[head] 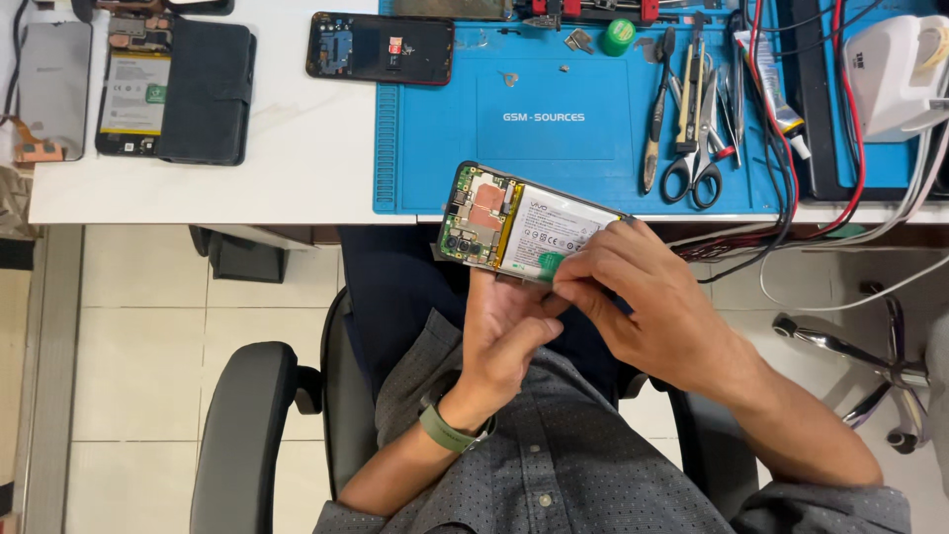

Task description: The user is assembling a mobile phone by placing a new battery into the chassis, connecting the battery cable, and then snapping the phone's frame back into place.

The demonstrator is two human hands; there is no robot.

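Opened phone [514, 225] (backless) shows battery, perhaps loosened.

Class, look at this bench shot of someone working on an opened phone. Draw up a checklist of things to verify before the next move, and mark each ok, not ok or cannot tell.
1. Opened phone supported: left hand holds it from below, off the bench. Ok.
2. Grip on the green tab on the battery: right hand fingertips pinch there. Ok.
3. Tab free to lift: cannot tell.
4. Blue mat has bare room to set the phone down. Ok.
5. Tools within reach: scissors lie on the mat's right side. Ok.
6. Cables hanging off the bench edge near the right hand: not ok.
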